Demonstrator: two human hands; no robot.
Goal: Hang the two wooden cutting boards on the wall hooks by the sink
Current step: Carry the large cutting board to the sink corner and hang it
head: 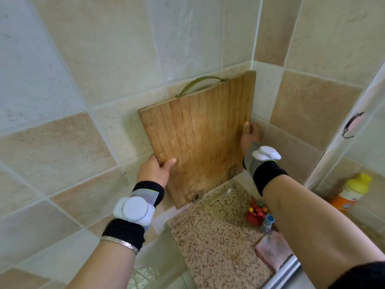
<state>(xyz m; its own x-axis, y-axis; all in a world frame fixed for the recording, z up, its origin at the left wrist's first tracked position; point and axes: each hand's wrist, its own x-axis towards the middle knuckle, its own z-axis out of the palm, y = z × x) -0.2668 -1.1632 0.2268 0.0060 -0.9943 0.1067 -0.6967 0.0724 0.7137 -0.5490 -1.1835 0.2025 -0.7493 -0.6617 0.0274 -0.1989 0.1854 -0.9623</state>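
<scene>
I had the wooden cutting board (200, 134) up against the tiled wall (87, 84), tilted, its metal handle (200, 83) uppermost and its lower corner just above the speckled granite counter (216, 236). My left hand (155, 171) gripped the board's left edge, thumb on the front face, fingers curled behind. My right hand (249, 137) clasped the right edge near the corner. A hook (352, 125) sat on the right-hand wall, well apart from the board.
</scene>
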